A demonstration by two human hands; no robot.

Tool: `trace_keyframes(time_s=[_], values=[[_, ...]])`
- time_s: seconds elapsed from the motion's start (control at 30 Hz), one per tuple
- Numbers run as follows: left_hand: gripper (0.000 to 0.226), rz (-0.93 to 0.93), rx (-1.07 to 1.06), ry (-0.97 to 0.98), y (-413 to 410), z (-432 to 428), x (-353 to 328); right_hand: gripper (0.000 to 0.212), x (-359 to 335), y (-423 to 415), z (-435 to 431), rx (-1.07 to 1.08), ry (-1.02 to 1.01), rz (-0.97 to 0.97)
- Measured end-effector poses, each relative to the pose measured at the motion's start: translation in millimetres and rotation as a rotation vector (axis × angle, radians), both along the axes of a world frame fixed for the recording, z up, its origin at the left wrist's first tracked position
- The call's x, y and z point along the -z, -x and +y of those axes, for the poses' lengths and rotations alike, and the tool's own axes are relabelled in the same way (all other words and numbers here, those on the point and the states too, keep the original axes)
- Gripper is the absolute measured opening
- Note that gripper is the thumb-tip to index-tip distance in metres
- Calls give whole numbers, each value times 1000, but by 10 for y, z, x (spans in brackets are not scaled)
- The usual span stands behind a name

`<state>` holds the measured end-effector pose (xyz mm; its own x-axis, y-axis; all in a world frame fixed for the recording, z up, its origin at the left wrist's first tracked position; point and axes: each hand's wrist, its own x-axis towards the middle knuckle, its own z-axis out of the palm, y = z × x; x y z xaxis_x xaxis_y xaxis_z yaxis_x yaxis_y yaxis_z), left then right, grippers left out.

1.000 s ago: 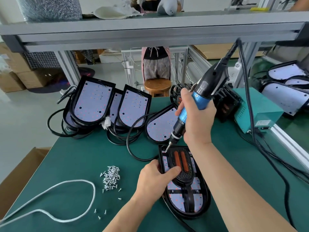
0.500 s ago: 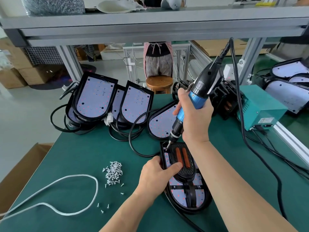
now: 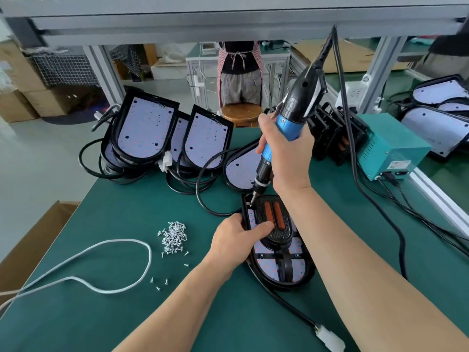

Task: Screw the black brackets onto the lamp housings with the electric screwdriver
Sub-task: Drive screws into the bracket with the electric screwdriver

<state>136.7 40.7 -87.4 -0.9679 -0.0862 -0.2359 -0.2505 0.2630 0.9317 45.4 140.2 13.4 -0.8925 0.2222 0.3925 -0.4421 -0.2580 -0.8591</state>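
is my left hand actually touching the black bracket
Touching. The head view shows the left hand with its thumb lying flat on the black oval plastic bracket, no gap, while it grips the black lamp housing at its edge.

both bare forearms reach in from the lower edge of the frame, the right arm (image 3: 355, 262) higher than the left arm (image 3: 177, 301). the right grip (image 3: 286, 158) is raised, fingers and thumb wrapped round the blue barrel of the screwdriver (image 3: 291, 118), which tilts tip-down. the left grip (image 3: 236, 242) sits low, knuckles up, fingers curled at the rim of the lamp housing (image 3: 297, 265), thumb (image 3: 265, 226) stretched flat onto the black bracket (image 3: 279, 236).
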Motion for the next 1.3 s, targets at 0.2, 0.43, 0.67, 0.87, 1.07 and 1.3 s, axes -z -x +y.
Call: trace_keyframes(time_s=[0.2, 0.43, 0.67, 0.87, 1.07, 1.3], values=[[30, 19, -13, 7, 34, -26, 58, 18, -4, 1, -33, -22, -9, -16], [31, 9, -9, -9, 24, -17, 78, 16, 10, -7, -21, -27, -14, -22], [51, -3, -16, -29, 6, 9, 61, 18, 19, 3, -32, -30, -19, -13], [47, -29, -11, -51, 44, -17, 127, 20, 56, 12, -48, -35, -53, 5], [66, -28, -8, -50, 36, -13, 127, 16, 60, 0, -84, -105, -100, 33], [68, -27, 16, -74, 11, 1, 96, 19, 9, -59, -39, -281, -152, 38]])
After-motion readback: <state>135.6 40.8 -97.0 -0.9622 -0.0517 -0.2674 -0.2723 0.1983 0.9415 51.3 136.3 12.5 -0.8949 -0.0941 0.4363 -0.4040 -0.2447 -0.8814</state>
